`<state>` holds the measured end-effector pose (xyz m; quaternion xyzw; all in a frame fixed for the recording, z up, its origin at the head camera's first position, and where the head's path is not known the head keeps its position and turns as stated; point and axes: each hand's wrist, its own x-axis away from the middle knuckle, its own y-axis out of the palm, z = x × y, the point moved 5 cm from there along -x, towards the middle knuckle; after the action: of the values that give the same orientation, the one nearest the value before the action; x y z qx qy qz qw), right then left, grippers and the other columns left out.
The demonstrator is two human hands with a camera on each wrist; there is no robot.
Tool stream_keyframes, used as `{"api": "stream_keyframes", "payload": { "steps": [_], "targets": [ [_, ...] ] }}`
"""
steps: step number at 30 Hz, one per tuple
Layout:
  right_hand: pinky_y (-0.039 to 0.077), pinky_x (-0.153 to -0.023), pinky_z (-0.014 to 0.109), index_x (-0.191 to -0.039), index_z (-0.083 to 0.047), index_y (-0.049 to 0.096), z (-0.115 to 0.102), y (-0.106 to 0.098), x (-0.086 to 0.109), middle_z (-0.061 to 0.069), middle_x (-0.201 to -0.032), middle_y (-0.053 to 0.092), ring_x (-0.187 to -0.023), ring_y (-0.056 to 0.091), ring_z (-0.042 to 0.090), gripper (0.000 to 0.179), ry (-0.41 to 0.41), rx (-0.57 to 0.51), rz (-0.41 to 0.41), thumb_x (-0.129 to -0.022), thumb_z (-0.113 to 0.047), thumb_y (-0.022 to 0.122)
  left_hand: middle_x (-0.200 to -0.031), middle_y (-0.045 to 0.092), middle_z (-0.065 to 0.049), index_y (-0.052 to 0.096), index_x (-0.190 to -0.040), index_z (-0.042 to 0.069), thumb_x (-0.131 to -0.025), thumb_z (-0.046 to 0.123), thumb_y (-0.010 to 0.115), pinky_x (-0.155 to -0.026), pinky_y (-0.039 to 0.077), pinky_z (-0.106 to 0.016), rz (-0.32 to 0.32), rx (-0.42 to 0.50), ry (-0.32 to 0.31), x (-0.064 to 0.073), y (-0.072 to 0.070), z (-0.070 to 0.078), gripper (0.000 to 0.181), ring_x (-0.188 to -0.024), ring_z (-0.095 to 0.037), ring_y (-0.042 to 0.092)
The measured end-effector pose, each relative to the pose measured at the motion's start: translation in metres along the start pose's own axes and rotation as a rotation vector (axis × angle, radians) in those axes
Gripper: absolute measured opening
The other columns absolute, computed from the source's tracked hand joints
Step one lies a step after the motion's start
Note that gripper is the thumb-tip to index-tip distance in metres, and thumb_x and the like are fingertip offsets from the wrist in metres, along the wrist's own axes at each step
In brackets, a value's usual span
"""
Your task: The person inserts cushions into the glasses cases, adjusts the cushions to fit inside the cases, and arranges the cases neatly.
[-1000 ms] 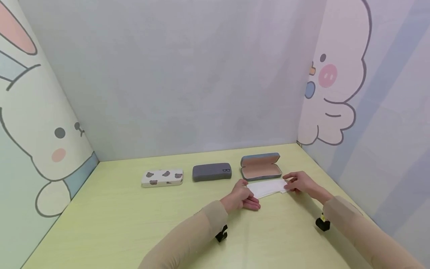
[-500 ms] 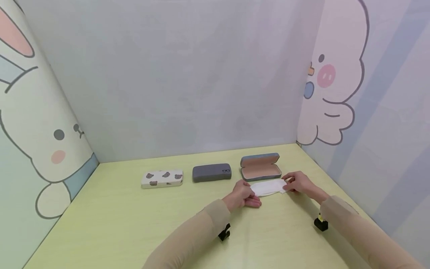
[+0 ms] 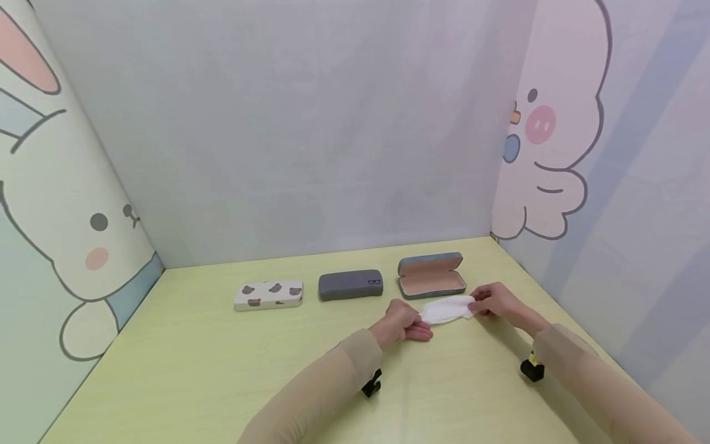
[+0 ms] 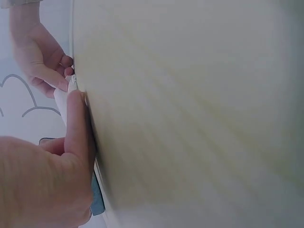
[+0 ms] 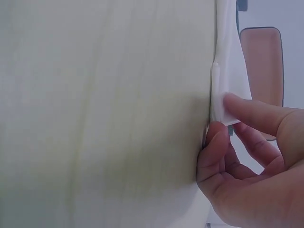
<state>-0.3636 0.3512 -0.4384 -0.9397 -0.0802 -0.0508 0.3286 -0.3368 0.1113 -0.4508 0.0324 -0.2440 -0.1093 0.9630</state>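
A folded white cloth lies stretched between my hands, just in front of an open eyeglass case with a pinkish lining. My left hand pinches the cloth's left end between thumb and forefinger, while its other fingers extend below. At the right end, my right hand pinches the cloth between thumb and curled fingers, as the right wrist view also shows. The cloth runs in a narrow strip up from the right thumb there. In the left wrist view, my left hand hides most of the cloth.
Two more glasses cases rest on the yellow-green table: a closed dark grey one in the middle and a closed white one with bear prints to the left. Walls with cartoon animals stand at both sides, and a plain grey-white wall behind.
The cloth has gone from a flat, wide spread to a narrower, bunched strip, its left end gathered at my left fingers. My left hand has shifted slightly right; the right hand has hardly moved.
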Motion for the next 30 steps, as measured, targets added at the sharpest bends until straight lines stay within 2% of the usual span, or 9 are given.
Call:
{"api": "stream_keyframes", "payload": {
  "steps": [5, 9, 16, 21, 25, 30],
  "targets": [
    [0.049, -0.058, 0.026, -0.103, 0.005, 0.064, 0.003, -0.003, 0.001, -0.005, -0.073, 0.061, -0.065, 0.057, 0.010, 0.027, 0.012, -0.101, -0.050, -0.085, -0.015, 0.072, -0.088, 0.070, -0.031, 0.061, -0.104, -0.016, -0.089, -0.011, 0.053, -0.067, 0.060, -0.042, 0.007, 0.041, -0.002, -0.003, -0.004, 0.005, 0.018, -0.080, -0.040, 0.071],
    [0.050, -0.061, 0.025, -0.103, 0.003, 0.061, 0.005, -0.007, -0.001, -0.004, -0.075, 0.060, -0.067, 0.057, 0.010, 0.026, 0.019, -0.199, -0.095, -0.088, -0.016, 0.070, -0.092, 0.070, -0.031, 0.062, -0.103, -0.016, -0.090, -0.009, 0.053, -0.067, 0.060, -0.039, -0.021, 0.062, 0.010, -0.009, -0.008, 0.013, 0.017, -0.083, -0.039, 0.071],
    [0.051, -0.067, 0.024, -0.109, 0.001, 0.054, 0.002, -0.017, -0.016, -0.003, -0.080, 0.059, -0.070, 0.055, 0.009, 0.028, 0.062, -0.351, -0.113, -0.092, -0.017, 0.066, -0.097, 0.070, -0.030, 0.054, -0.124, -0.015, -0.092, -0.005, 0.054, -0.066, 0.060, -0.036, -0.048, 0.084, 0.058, -0.019, -0.014, 0.036, 0.033, -0.076, -0.032, 0.074],
    [0.050, -0.067, 0.025, -0.108, 0.000, 0.050, -0.008, -0.016, -0.032, -0.003, -0.077, 0.058, -0.069, 0.054, 0.009, 0.026, 0.061, -0.354, -0.100, -0.094, -0.016, 0.063, -0.099, 0.070, -0.029, 0.052, -0.129, -0.012, -0.094, -0.004, 0.052, -0.071, 0.060, -0.035, -0.062, 0.164, 0.074, -0.030, -0.017, 0.050, 0.036, -0.070, -0.027, 0.074],
    [0.048, -0.064, 0.025, -0.108, 0.000, 0.051, -0.011, -0.012, -0.044, -0.003, -0.072, 0.057, -0.067, 0.054, 0.010, 0.027, 0.084, -0.321, -0.073, -0.092, -0.017, 0.065, -0.099, 0.070, -0.029, 0.042, -0.137, -0.011, -0.094, -0.005, 0.051, -0.071, 0.060, -0.034, -0.058, 0.214, 0.076, -0.039, -0.018, 0.054, 0.045, -0.063, -0.023, 0.073],
    [0.047, -0.063, 0.025, -0.107, 0.003, 0.053, -0.011, -0.011, -0.053, -0.004, -0.068, 0.056, -0.063, 0.053, 0.009, 0.027, 0.090, -0.256, -0.009, -0.091, -0.015, 0.066, -0.098, 0.070, -0.029, 0.035, -0.142, -0.011, -0.093, -0.007, 0.050, -0.070, 0.060, -0.032, -0.038, 0.199, 0.070, -0.046, -0.015, 0.052, 0.051, -0.066, -0.025, 0.074]
  ]
}}
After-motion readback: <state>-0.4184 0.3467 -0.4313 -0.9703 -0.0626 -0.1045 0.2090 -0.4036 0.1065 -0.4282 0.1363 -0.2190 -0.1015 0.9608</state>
